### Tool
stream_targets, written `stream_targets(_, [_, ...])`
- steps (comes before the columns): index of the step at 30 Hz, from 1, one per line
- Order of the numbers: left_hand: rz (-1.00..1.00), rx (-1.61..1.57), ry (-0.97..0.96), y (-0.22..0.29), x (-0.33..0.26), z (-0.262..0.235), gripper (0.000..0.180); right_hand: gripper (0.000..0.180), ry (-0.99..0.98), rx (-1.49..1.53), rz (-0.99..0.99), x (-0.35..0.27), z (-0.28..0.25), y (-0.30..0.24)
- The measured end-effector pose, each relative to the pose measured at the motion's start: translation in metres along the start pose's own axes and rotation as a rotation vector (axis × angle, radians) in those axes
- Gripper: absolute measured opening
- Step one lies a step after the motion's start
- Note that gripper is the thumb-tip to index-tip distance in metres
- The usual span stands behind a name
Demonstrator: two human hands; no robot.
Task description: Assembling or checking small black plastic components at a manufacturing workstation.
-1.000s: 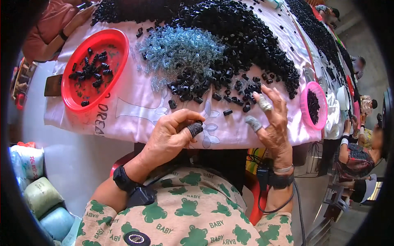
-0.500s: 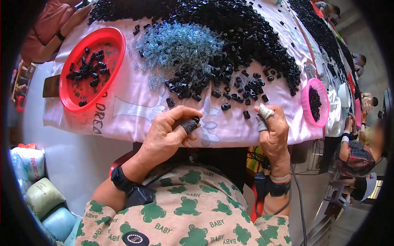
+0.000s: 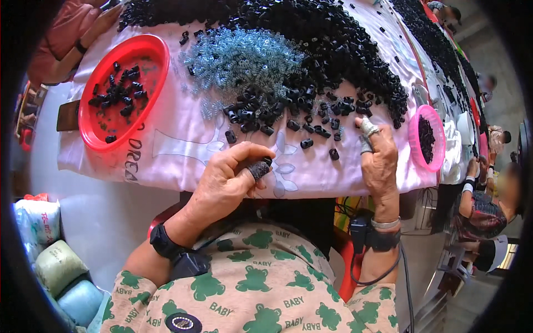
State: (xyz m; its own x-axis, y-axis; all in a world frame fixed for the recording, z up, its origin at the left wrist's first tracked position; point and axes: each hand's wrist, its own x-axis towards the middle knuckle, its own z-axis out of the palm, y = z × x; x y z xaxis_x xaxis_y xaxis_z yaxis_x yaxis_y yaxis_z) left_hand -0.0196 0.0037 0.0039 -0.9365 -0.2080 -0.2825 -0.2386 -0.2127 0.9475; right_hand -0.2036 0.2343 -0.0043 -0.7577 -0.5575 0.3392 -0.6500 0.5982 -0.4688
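Black piece [image 3: 268,161] sits in left hand [image 3: 230,176] — coiled springs [image 3: 241,62] beyond.

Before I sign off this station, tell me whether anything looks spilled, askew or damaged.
Nothing looks plainly damaged or askew. A few black cylindrical pieces lie apart on the pink cloth, nearer the person than the main black heap, so they look slightly strayed, though that may be normal here.

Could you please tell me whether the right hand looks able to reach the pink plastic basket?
Probably yes: the right hand is close by, and only pale cloth appears to lie between it and the pink plastic basket.
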Motion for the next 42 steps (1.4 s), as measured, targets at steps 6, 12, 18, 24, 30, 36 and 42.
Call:
stream_targets(6, [-0.013,0.067,-0.015,-0.001,0.001,-0.002,0.035,0.041,-0.076,-0.088,-0.135,0.006,0.012,-0.027])
stream_targets(12, [-0.003,0.035,-0.007,-0.001,0.000,-0.001,0.034,0.043,0.012,-0.068,-0.023,-0.002,-0.005,-0.012])
stream_targets(18, [0.010,0.041,-0.032,-0.003,0.001,-0.003,0.023,0.042,-0.006,-0.043,-0.010,-0.010,-0.011,-0.028])
stream_targets(24, [0.013,0.019,0.007,0.001,0.000,-0.001,0.036,0.023,-0.054,-0.170,-0.044,-0.002,0.006,-0.040])
stream_targets(30, [-0.008,-0.036,0.001,-0.003,0.000,-0.004,0.033,0.024,-0.083,-0.256,-0.054,0.008,0.013,-0.040])
stream_targets(36, [0.016,-0.209,-0.066,-0.007,-0.001,-0.008,0.024,0.017,-0.059,0.569,0.228,-0.005,0.010,-0.064])
stream_targets(42, [0.036,-0.294,-0.156,-0.012,0.000,-0.005,0.026,0.024,-0.252,0.956,0.277,-0.037,0.020,-0.100])
